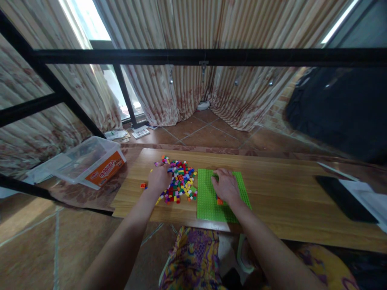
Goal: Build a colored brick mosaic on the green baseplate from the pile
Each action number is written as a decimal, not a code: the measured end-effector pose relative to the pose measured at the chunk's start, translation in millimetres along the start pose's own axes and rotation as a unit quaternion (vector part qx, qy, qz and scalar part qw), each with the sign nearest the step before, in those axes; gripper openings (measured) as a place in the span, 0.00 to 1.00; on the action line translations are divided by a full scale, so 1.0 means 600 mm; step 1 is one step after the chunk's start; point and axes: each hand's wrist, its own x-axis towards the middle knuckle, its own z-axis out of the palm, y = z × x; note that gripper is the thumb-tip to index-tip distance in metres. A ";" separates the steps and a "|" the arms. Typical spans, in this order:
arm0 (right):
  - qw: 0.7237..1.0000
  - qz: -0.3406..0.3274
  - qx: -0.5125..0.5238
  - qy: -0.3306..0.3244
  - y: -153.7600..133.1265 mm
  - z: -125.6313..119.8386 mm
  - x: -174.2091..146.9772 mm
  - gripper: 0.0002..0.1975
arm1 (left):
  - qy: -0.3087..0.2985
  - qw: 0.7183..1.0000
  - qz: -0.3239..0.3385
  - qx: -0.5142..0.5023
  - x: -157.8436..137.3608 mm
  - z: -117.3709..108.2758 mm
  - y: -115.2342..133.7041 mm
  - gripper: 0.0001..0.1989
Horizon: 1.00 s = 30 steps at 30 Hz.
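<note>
Loose small toy bricks (181,177) in many colours lie in a pile on the wooden table (281,193). My left hand (159,178) reaches into the pile's left side, fingers bent down and together among the bricks; its fingertips are partly hidden, and whatever they pinch does not show. To the right of the pile lies a green studded baseplate (207,207). My right hand (226,185) rests over its upper right part, thumb apart from the fingers. Beside that hand's wrist, an orange brick (219,201) sits on the plate, partly covered by the hand.
A single orange brick (143,185) lies left of the pile. Beyond the table's left end stands a clear plastic box (90,161) with an orange label. A black flat item (344,199) and white papers (363,197) lie at the right. A black metal bar (187,57) crosses ahead.
</note>
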 end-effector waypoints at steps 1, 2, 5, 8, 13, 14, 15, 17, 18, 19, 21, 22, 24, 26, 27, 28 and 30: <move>1.000 -0.001 -0.001 -0.001 0.000 0.000 0.000 0.15 | -0.013 1.000 0.002 0.007 0.004 0.000 0.000 0.18; 1.000 -0.002 0.000 -0.001 0.000 0.000 0.001 0.15 | -0.019 1.000 0.003 0.010 0.007 0.000 0.000 0.17; 1.000 -0.002 0.003 0.002 0.001 0.001 0.001 0.15 | -0.021 1.000 0.007 0.007 0.009 -0.003 0.000 0.17; 1.000 -0.001 0.006 0.005 0.001 0.001 0.001 0.14 | -0.006 1.000 0.015 -0.002 0.003 -0.006 -0.002 0.17; 1.000 0.000 0.008 0.001 0.000 -0.001 0.001 0.15 | 0.036 0.987 -0.025 -0.153 -0.026 -0.002 -0.015 0.16; 1.000 0.000 0.008 0.001 -0.001 -0.001 0.001 0.15 | 0.038 0.974 -0.042 -0.221 -0.035 0.000 -0.018 0.15; 1.000 0.000 0.009 0.000 -0.001 -0.002 0.001 0.15 | 0.036 0.952 -0.062 -0.297 -0.045 0.002 -0.019 0.15; 1.000 0.001 0.009 -0.002 -0.002 -0.003 0.000 0.15 | 0.022 0.882 -0.118 -0.456 -0.069 0.003 -0.018 0.15; 1.000 0.001 0.009 -0.002 -0.002 -0.003 0.000 0.15 | 0.007 0.835 -0.148 -0.530 -0.081 0.002 -0.016 0.16; 1.000 0.002 0.009 -0.002 -0.002 -0.003 0.000 0.15 | -0.011 0.785 -0.174 -0.594 -0.092 0.000 -0.012 0.16; 1.000 0.002 0.008 0.001 -0.002 -0.003 -0.001 0.14 | -0.055 0.695 -0.203 -0.687 -0.111 -0.007 -0.003 0.15; 1.000 0.001 0.007 0.001 -0.002 -0.003 -0.001 0.14 | -0.075 0.661 -0.215 -0.715 -0.118 -0.011 0.002 0.13; 1.000 0.002 0.005 0.000 -0.001 -0.002 -0.001 0.14 | -0.107 0.615 -0.241 -0.743 -0.127 -0.017 0.010 0.10; 1.000 0.003 0.004 -0.002 -0.001 -0.002 0.000 0.14 | -0.118 0.598 -0.260 -0.749 -0.131 -0.019 0.015 0.10; 1.000 0.003 0.004 -0.003 0.000 -0.002 0.000 0.14 | -0.115 0.598 -0.263 -0.749 -0.133 -0.019 0.016 0.10; 1.000 0.003 0.004 -0.004 0.000 -0.002 0.000 0.14 | -0.107 0.602 -0.260 -0.748 -0.134 -0.018 0.017 0.10; 1.000 0.002 0.005 -0.004 0.000 -0.002 0.001 0.14 | -0.086 0.614 -0.247 -0.744 -0.134 -0.014 0.018 0.13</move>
